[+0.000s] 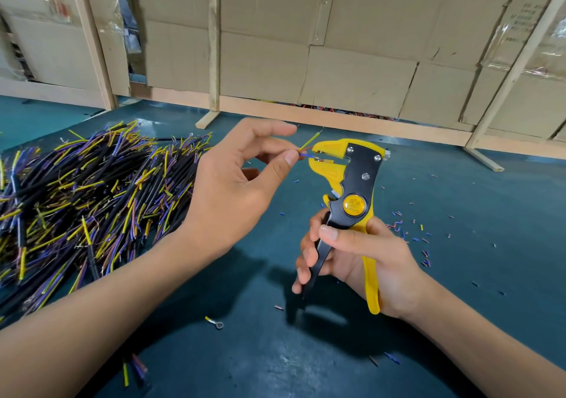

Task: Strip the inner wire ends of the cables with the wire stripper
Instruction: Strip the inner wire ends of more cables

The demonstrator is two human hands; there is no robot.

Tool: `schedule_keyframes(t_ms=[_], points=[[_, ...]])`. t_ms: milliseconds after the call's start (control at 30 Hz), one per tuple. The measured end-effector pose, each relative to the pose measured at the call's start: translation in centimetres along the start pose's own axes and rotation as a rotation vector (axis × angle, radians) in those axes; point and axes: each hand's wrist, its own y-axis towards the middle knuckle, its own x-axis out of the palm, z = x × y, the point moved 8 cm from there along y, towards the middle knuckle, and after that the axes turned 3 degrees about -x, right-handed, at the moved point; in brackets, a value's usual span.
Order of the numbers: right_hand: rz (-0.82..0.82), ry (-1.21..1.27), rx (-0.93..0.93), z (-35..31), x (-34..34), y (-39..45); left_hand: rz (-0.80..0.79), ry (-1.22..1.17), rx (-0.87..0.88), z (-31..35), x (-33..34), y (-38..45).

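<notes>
The right hand (361, 257) is gripping the wire stripper (352, 201), fingers curled round its black and yellow handles, the yellow head pointing up above the teal table (459, 201). Just left of that head, the left hand (242, 177) is pinching a cable's inner wires (307, 149) between thumb and forefinger, feeding the blue one into the jaws while the yellow one is sticking up past them. Further left of the stripper, the pile of black cables (92, 189) is lying well apart.

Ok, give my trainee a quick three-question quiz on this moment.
1. True or false: the stripper is in the left hand.
2. Which wire sits between the jaws: A yellow, B blue?
3. Fill in: the cable pile lies to the person's ____.

Key: 1 false, the right hand grips it; 2 B; 3 left.
</notes>
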Motion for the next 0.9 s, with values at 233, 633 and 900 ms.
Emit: schedule_keyframes(t_ms=[233, 633, 900], points=[[-0.008, -0.017, -0.001, 0.1, 0.03, 0.03, -0.004, -0.031, -0.024, 0.0, 0.33, -0.15], [0.022, -0.075, -0.014, -0.06, -0.13, -0.1, 0.019, -0.054, -0.023, 0.85, 0.22, -0.28], [0.037, -0.08, -0.022, -0.22, -0.23, -0.13, 0.013, -0.199, -0.121, 0.2, 0.29, -0.22]])
